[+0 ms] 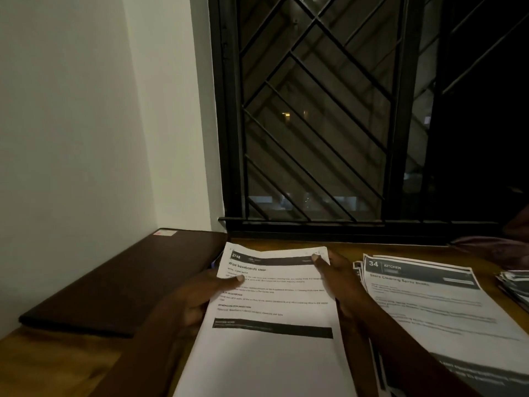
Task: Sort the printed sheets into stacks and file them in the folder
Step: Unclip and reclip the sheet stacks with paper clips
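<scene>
A bundle of printed sheets [272, 325] headed "Wipe baseboards clean" is held in front of me above the wooden table [57, 365]. My left hand [197, 296] grips its left edge, thumb on the page. My right hand [340, 282] grips its upper right edge, thumb on the top corner. To the right lies a stack of sheets [435, 308] headed "34 Kitchen", fanned a little at its left side. A dark brown closed folder [123, 285] lies flat at the left against the wall.
Another small pile of sheets [515, 285] shows at the far right edge. A white wall rises on the left. A barred window [315, 124] stands behind the table, dark outside. Dark cloth [492, 247] lies at the back right.
</scene>
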The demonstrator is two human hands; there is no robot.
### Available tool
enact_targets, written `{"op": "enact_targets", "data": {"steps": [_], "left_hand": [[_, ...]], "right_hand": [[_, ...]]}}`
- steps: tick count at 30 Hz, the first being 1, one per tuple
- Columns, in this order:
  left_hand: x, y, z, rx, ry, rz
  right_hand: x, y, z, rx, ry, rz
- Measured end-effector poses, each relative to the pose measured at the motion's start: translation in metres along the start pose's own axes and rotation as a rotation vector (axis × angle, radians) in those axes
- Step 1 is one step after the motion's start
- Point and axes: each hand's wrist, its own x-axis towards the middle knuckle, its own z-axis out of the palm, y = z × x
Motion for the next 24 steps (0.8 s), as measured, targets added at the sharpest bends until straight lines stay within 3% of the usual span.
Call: {"op": "enact_targets", "data": {"steps": [7,11,24], "left_hand": [[0.039,0.007,0.015,-0.016,0.175,0.245],[0.047,-0.009,0.016,-0.022,0.115,0.394],[0.051,-0.016,0.011,-0.116,0.099,0.419]], "right_hand": [[0.001,0.018,-0.003,0.004,-0.035,0.012],[0.007,0.022,-0.007,-0.004,0.118,0.014],[0.012,0.031,-0.007,-0.074,0.319,-0.038]]}}
